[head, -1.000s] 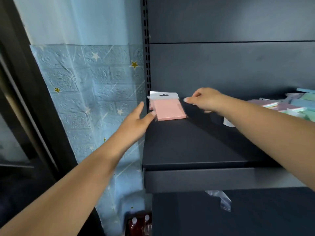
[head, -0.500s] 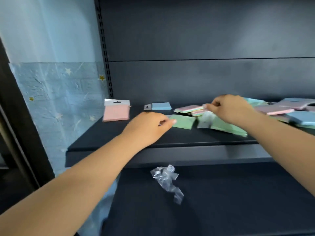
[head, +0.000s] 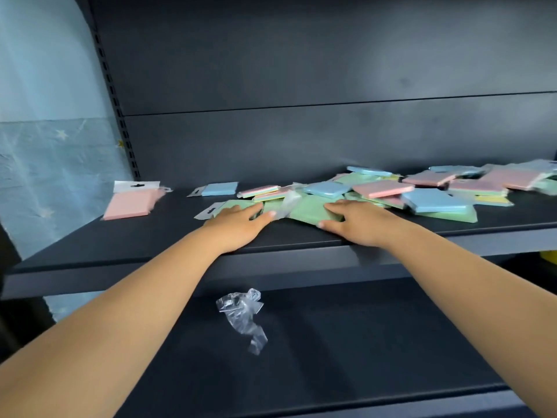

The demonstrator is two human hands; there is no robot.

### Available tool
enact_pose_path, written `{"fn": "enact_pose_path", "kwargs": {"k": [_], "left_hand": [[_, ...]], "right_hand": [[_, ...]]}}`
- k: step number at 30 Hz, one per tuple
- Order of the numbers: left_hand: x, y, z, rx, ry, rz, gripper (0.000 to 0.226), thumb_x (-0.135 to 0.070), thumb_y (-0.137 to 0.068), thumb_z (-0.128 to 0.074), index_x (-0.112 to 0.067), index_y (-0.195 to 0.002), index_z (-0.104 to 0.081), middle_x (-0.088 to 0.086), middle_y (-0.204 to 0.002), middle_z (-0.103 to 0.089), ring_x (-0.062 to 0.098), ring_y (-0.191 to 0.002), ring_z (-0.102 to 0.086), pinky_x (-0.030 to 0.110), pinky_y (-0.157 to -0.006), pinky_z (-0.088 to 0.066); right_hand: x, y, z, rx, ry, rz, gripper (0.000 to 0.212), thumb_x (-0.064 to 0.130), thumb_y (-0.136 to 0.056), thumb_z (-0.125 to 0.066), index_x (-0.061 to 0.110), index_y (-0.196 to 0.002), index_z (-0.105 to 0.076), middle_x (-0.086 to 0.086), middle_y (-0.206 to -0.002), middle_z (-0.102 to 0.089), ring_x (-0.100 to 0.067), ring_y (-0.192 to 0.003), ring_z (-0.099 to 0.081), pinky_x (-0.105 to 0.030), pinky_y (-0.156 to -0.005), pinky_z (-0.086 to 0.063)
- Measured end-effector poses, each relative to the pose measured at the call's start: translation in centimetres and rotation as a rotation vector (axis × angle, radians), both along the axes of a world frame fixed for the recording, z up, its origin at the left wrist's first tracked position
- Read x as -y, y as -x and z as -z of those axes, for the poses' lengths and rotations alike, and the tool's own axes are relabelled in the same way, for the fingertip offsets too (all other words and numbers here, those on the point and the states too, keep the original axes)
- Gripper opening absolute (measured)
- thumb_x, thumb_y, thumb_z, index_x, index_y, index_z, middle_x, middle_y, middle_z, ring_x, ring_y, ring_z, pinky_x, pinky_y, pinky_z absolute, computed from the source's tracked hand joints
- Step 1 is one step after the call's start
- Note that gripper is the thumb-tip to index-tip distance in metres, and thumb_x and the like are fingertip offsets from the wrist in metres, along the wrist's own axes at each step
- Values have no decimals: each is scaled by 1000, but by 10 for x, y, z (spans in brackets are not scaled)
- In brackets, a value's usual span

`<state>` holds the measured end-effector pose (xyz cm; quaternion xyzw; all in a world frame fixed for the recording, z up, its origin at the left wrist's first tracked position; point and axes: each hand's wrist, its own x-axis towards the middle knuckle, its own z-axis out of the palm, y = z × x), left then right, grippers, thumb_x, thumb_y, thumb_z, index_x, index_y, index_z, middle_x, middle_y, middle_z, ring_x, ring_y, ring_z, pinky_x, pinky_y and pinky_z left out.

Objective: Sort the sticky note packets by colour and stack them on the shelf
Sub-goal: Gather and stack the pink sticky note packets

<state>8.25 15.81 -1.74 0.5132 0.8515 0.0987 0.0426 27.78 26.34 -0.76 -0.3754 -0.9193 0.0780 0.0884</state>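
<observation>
Two hands: both reach over the front edge of the dark shelf (head: 126,239) toward green packets.
Left hand (head: 238,223): palm down, fingers nearly straight, lying flat on a green packet (head: 230,205) whose clear hang tab pokes out to the left; nothing is curled round it.
Right hand (head: 358,220): palm down, fingers spread and laid on a second green packet (head: 310,211), the thumb along its near edge (whether the thumb hooks under that edge is hard to make out).
Between the hands: a crumpled bit of clear wrapping (head: 287,203), blurred, its owner packet unclear.
Pink stack (head: 128,203): at the shelf's left end, well apart from the rest, white header card at the back; how many packets lie in it cannot be told.
Blue packet (head: 218,188): lying alone near the back panel, between the pink stack and the heap.
Unsorted heap (head: 428,191): pink, blue, green and yellowish packets overlapping to the right of the hands; the far end is smeared and cut off by the frame's right edge, and the lower packets are mostly covered.
Lower shelf (head: 361,342): a crumpled clear plastic bag (head: 242,315) lies on it, between the forearms.
Right edge: a small yellow object (head: 549,256) below the upper shelf, mostly hidden, unidentifiable.
Left: pale blue wall covering (head: 51,152) with faint stars.
</observation>
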Motion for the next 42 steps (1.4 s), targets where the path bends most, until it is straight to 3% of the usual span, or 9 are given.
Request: {"fn": "enact_pose_path", "kwargs": {"k": [5,8,13,15,18,23,27,36,42], "left_hand": [[-19,-5,-2,-88,31,65,55,-59,-94,-16,-41,-145,-15,-6,-158,-1,16,-146,5,44,-118,-3],[-28,-6,-3,-62,87,129,56,-61,-92,-17,-41,-145,-18,-8,-158,-2,13,-145,7,43,-118,-1],[-24,-7,-9,39,57,243,54,-57,-92,-29,-37,-142,-30,-16,-153,-20,5,-143,-11,39,-118,-8],[-20,-4,-10,40,46,296,52,-53,-93,-34,-35,-141,-32,-18,-149,-25,2,-140,-14,33,-117,-8],[-17,0,-10,84,39,335,48,-50,-93,-37,-35,-138,-36,-28,-128,-29,-3,-131,-21,17,-105,-13],[-32,5,-11,150,67,333,51,-56,-89,-37,-42,-137,-34,-31,-130,-25,1,-138,-16,18,-109,-11],[-51,5,-8,129,83,315,55,-63,-85,-36,-44,-137,-34,-22,-149,-21,6,-141,-14,31,-117,-11],[-83,-9,-7,213,-24,260,30,-54,-91,-36,-37,-109,-51,-19,-128,-44,5,-124,-37,26,-106,-27],[-101,-42,-11,94,-243,114,55,-49,-96,-25,-13,-113,-63,0,-131,-51,17,-124,-43,26,-98,-29]], "right_hand": [[-33,4,-4,-317,-39,48,37,32,-98,-42,1,-98,-62,-12,-98,-62,-28,-98,-53,-28,-70,-33],[-45,13,-11,-503,6,86,36,29,-95,-49,-3,-96,-65,-16,-89,-64,-32,-88,-57,-29,-66,-34],[-70,42,-28,-472,-163,111,31,23,-94,-47,-1,-100,-66,-19,-103,-65,-35,-81,-50,-29,-65,-33],[-87,56,-29,-412,-112,151,35,27,-95,-47,0,-110,-63,-19,-114,-63,-35,-100,-55,-29,-76,-41],[-104,67,-21,-201,52,134,57,41,-97,-41,9,-143,-33,-11,-150,-34,-28,-136,-33,-31,-105,-29],[-124,63,-21,-135,192,45,70,47,-95,-39,27,-150,-1,-1,-157,-14,-22,-144,-18,-34,-114,-18],[-136,47,-36,-210,190,-2,64,46,-95,-41,28,-149,-13,-1,-154,-26,-24,-138,-33,-34,-113,-23],[-159,-34,-37,21,126,290,72,63,-88,-36,11,-137,-42,-7,-146,-39,-27,-133,-37,-34,-105,-29],[-156,-43,-21,-107,285,271,69,64,-81,-51,13,-127,-50,-6,-128,-53,-26,-112,-50,-31,-92,-37]]}}
